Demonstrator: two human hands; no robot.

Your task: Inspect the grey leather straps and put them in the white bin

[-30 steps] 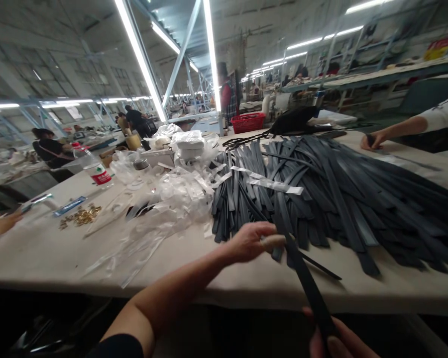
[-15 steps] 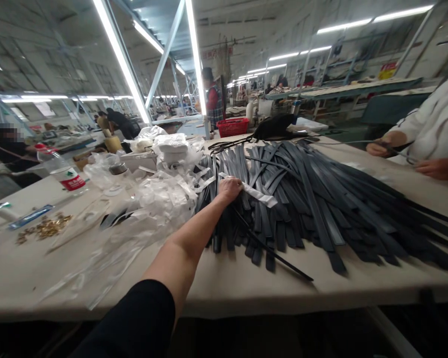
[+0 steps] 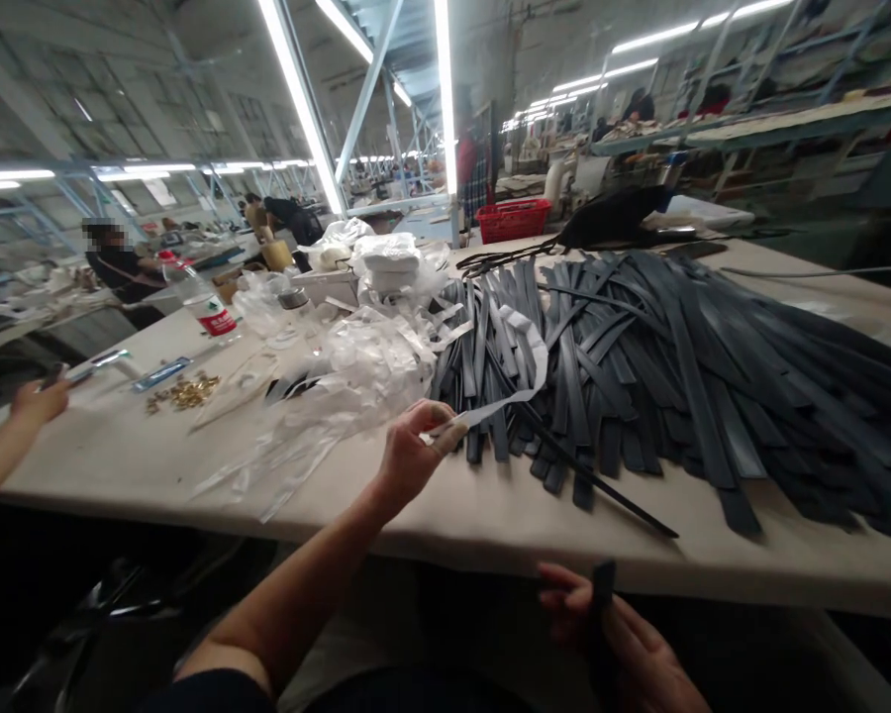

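My left hand is above the near part of the table, its fingers and thumb pinched on one end of a white tape strip. The strip's other end curls over a large pile of dark grey straps. Low in front of me, below the table edge, my right hand grips a dark strap that stands upright out of its fingers. Most of that strap is hidden or lost in shadow. One thin black strap sticks out of the pile toward the front edge.
Left of the pile lies a heap of clear plastic and white strips. Gold metal pieces, a blue packet and a bottle are further left. Another person's hand holds something dark at the left. A red basket stands behind.
My left hand has drawn back from the pile toward me, pulling the white tape strip with it. My right hand has come into view with a dark strap. The view has swung left.
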